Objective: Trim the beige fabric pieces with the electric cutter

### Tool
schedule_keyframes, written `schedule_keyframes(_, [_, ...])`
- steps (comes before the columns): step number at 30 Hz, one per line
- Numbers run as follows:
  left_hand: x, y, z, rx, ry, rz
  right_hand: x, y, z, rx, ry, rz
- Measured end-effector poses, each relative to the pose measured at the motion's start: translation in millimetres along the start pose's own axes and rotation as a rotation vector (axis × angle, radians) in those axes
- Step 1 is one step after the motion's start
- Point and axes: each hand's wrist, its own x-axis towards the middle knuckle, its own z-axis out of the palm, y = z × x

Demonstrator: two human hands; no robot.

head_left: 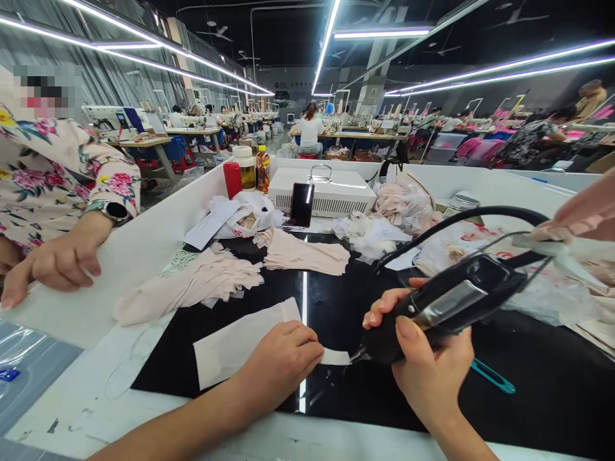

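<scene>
Curled over a pale fabric piece (240, 346) on the black board, my left hand (283, 358) holds it down, its fingers pressed together. A narrow end of the fabric pokes out to the right, past the fingertips. My right hand (432, 378) is wrapped around a black hand-held power tool (446, 307) with a cord. Its pointed metal tip (358, 354) meets the end of that narrow strip; whether it touches the fabric or the board beneath I cannot tell. A teal slotted tool (494, 376) lies right of my right hand.
Pale fabric stacks (305, 253) and a gathered bundle (187, 282) lie on the board (336, 288). Behind stand a phone (302, 205), a white vented box (321, 189) and jars. Another person's hand (65, 259) rests on the left partition; another hand (583, 208) reaches in from the right.
</scene>
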Motion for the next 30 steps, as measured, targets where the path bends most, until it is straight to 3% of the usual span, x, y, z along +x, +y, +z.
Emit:
schedule_keyframes(23, [1, -3, 16.0, 0.062, -0.021, -0.037, 6, -6, 0, -0.046, 0.057, 0.018])
schedule_keyframes(30, [0, -3, 18.4, 0.074, -0.005, -0.019, 12, -14, 14, -0.003, 0.122, 0.035])
